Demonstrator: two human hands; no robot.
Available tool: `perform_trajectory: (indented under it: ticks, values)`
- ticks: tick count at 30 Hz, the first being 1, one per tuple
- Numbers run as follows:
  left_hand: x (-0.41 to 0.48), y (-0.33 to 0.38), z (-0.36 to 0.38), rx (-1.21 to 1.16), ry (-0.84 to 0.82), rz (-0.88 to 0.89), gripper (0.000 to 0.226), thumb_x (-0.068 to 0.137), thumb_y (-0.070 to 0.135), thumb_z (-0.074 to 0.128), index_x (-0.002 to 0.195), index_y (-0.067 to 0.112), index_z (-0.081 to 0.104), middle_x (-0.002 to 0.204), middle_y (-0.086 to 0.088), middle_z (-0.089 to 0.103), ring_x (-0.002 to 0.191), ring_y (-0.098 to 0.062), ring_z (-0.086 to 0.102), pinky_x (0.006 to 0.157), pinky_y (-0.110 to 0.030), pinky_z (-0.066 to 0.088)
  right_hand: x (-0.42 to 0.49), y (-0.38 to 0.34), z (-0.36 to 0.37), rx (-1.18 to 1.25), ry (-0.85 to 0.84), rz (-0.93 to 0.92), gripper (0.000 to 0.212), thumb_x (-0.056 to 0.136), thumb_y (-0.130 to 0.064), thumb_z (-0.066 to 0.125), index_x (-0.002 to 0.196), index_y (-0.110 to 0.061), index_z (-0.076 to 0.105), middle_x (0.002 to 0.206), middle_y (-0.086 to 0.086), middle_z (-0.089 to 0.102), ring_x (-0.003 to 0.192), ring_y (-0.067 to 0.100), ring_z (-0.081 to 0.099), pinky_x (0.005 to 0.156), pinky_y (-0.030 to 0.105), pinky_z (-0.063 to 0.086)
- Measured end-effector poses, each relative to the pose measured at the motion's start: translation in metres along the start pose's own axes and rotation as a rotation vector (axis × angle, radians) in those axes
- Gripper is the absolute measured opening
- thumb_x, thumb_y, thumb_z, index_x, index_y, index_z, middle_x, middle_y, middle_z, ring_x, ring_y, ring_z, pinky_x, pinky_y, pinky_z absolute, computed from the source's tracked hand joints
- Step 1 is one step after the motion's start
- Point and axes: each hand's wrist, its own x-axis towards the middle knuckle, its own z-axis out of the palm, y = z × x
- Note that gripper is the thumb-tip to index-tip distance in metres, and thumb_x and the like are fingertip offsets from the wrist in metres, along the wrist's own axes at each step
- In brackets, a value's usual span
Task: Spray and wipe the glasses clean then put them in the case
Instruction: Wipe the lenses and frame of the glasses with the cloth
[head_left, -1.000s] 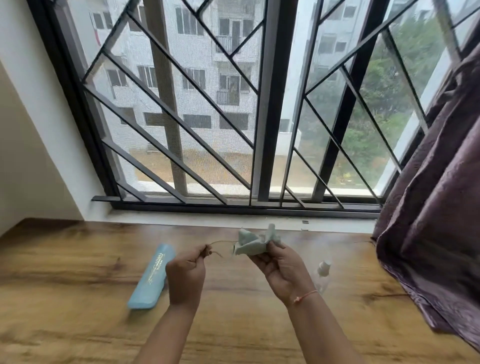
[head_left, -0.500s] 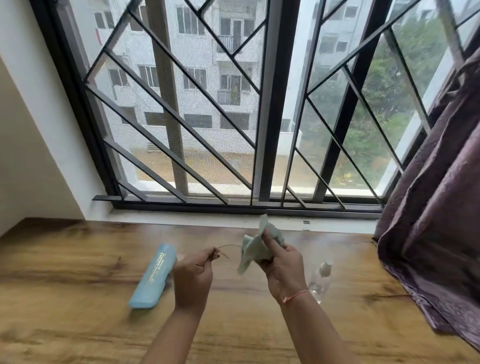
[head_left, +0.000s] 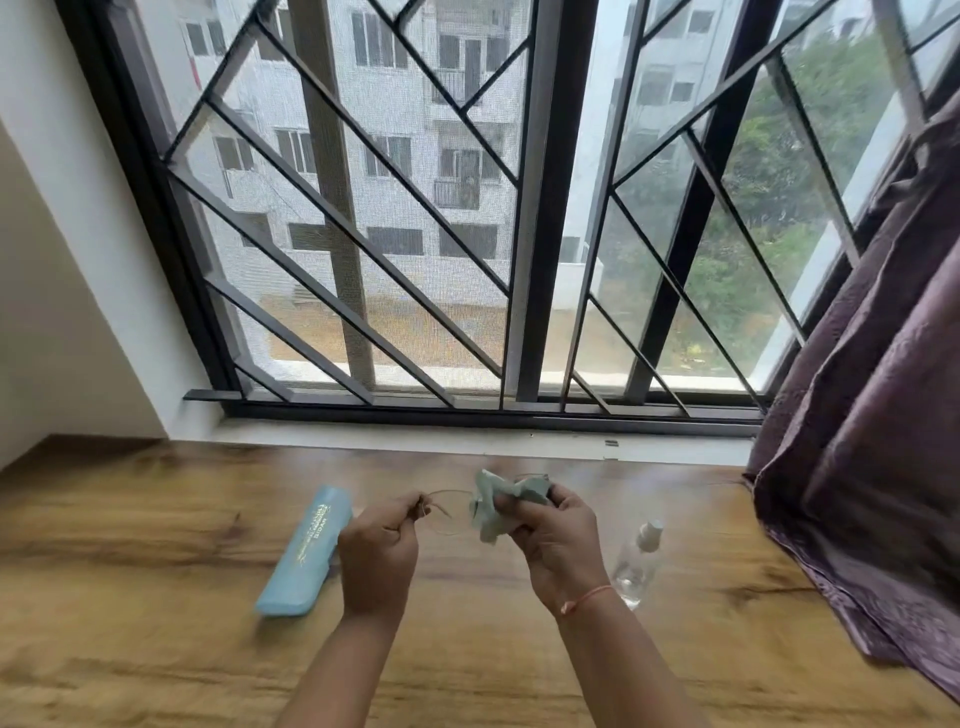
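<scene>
- Wooden table is nearest me. Both forearms come in from 6 o'clock, with the hands held up above mid-surface.
- Left hand: fingers curled in, thumb and forefinger pinching one end of the glasses. They have a thin wire frame and hang in the air between the two hands, clear of the table.
- Right hand, at 3 o'clock of the left: thumb and fingers pressed together on a bunched pale green cloth. The cloth wraps the lens on that side and hides it. The lens nearer the left hand is bare.
- Stage, my read: wiping is under way, with one lens inside the cloth. I can't tell if the bare lens is done, as it is too thin and blurred to show smears or drops.
- Spray bottle: clear with a white top, on the table at 4 o'clock of the right hand, nobody touching it. I can't tell if it is upright or leaning. It is set aside, so spraying is probably over, but that is a guess.
- Case: long and light blue, flat on the table at 9 o'clock of the left hand, looks closed. Its near edge is tucked behind that hand.
- Left to do, as I judge it: finish both lenses, fold the arms, drop the cloth, open the case, put the glasses in, close it.
- Farther out: a white sill at 12 o'clock, a black window grille behind it and a purple curtain at 2 o'clock. None of these is part of the job.
</scene>
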Motion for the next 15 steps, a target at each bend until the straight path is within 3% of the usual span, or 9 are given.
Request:
perform_trajectory:
  ticks: [2, 6, 9, 12, 15]
  values:
    - [-0.002, 0.001, 0.001, -0.001, -0.002, 0.028, 0.029, 0.061, -0.022, 0.068, 0.079, 0.001, 0.074, 0.071, -0.007, 0.072, 0.079, 0.005, 0.056, 0.073, 0.005, 0.037, -0.001, -0.002, 0.002, 0.037, 0.045, 0.001, 0.043, 0.055, 0.002, 0.075, 0.095, 0.007, 0.061, 0.09, 0.021, 0.061, 0.084, 0.031, 0.061, 0.063, 0.035, 0.058]
    - [-0.003, 0.002, 0.0, -0.004, 0.011, 0.054, 0.029, 0.06, -0.022, 0.071, 0.079, -0.001, 0.074, 0.071, -0.008, 0.072, 0.082, 0.007, 0.053, 0.072, 0.006, 0.037, -0.001, -0.009, 0.002, 0.07, 0.061, -0.001, 0.017, 0.082, -0.01, 0.063, 0.09, 0.005, 0.06, 0.079, 0.016, 0.067, 0.069, 0.026, 0.07, 0.057, 0.038, 0.059]
    - [-0.001, 0.0, 0.0, -0.011, 0.026, 0.02, 0.026, 0.063, -0.018, 0.071, 0.08, 0.001, 0.075, 0.072, -0.006, 0.073, 0.077, 0.002, 0.058, 0.069, 0.002, 0.04, -0.001, -0.012, 0.0, 0.089, -0.025, 0.007, 0.023, 0.092, -0.016, 0.05, 0.089, 0.005, 0.058, 0.076, 0.019, 0.071, 0.072, 0.029, 0.071, 0.063, 0.041, 0.059]
    - [0.001, 0.001, 0.001, -0.072, 0.062, -0.094, 0.022, 0.07, -0.014, 0.067, 0.082, 0.003, 0.075, 0.074, -0.007, 0.073, 0.07, -0.008, 0.067, 0.066, -0.011, 0.049, -0.002, -0.015, -0.004, 0.118, -0.077, 0.047, 0.023, 0.093, -0.012, 0.047, 0.091, 0.008, 0.058, 0.087, 0.026, 0.07, 0.081, 0.033, 0.069, 0.069, 0.042, 0.059]
    - [-0.001, 0.001, 0.001, -0.174, 0.086, -0.289, 0.02, 0.075, -0.011, 0.064, 0.085, 0.003, 0.074, 0.073, -0.003, 0.072, 0.072, -0.017, 0.07, 0.069, -0.028, 0.055, 0.0, -0.021, -0.012, 0.145, -0.034, 0.042, 0.014, 0.09, 0.001, 0.048, 0.088, 0.006, 0.06, 0.077, 0.019, 0.069, 0.069, 0.026, 0.07, 0.058, 0.036, 0.059]
